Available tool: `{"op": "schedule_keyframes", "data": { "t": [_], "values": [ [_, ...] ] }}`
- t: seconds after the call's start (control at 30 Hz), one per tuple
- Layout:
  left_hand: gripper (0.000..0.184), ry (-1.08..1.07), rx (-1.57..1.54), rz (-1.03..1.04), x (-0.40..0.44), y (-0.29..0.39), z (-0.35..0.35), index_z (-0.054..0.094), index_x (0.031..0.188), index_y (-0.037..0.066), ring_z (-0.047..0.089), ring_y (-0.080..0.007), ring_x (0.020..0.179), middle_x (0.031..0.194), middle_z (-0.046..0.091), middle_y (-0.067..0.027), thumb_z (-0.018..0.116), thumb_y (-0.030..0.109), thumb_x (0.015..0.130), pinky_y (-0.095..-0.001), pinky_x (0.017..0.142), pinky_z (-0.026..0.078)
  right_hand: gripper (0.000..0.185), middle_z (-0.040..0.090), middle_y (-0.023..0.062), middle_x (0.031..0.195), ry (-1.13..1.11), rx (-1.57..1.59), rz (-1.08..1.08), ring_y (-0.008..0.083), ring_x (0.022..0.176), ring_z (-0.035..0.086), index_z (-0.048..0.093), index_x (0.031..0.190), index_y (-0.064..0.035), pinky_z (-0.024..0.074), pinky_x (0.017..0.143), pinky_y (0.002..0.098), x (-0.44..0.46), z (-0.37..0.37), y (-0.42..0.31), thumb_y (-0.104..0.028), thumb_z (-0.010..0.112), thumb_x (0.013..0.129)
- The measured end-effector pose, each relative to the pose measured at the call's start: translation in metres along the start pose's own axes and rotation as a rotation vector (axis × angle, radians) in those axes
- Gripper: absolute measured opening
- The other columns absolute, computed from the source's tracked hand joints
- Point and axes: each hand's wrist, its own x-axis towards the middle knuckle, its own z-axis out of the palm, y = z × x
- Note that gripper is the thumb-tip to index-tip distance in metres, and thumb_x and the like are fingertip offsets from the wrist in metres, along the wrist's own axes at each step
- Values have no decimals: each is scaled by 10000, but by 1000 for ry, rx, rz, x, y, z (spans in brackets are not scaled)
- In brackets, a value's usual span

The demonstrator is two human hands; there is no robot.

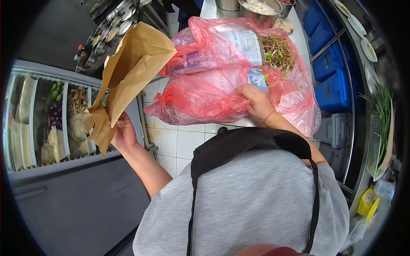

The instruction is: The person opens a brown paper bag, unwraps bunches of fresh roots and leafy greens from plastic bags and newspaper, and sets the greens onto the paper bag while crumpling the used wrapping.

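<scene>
My left hand (124, 133) is closed on the lower edge of a brown paper bag (139, 72), which stands up creased with its mouth gaping. My right hand (257, 102) lies on a translucent pink plastic bag (196, 102), its fingers curled into the film. Inside the plastic, packs with printed labels (242, 46) show through. At the bag's open right side, a bundle of brown roots or stems (277, 52) with some green sticks out. The plastic bag rests on a steel table (302, 47). My left fingertips are partly hidden by the paper.
To the left stands a glass-topped chiller (64, 123) holding vegetables. Steel pots (260, 15) sit at the table's far end. Blue bins (329, 64) fill a rack on the right, below a shelf with plates and a basket of green stalks (384, 123). Tiled floor (177, 143) shows between.
</scene>
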Motion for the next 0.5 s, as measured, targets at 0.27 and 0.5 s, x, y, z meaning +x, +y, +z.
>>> {"op": "schedule_keyframes", "data": {
  "t": [0.27,0.5],
  "values": [
    [307,-33,-22,-34,0,3,2,492,1139,-29,558,-211,845,1097,559,-152,543,6,839,-294,678,479,174,588,139,897,108,342,233,268,838,585,535,1041,-17,446,719,303,21,-9,-32,-81,494,885],
    [288,-101,-106,-81,3,5,3,499,1113,-45,548,-212,771,1016,570,-160,543,-8,831,-296,673,484,197,597,33,946,403,696,212,96,869,533,558,1065,11,424,791,237,45,-26,-59,-81,496,902]
  ]
}}
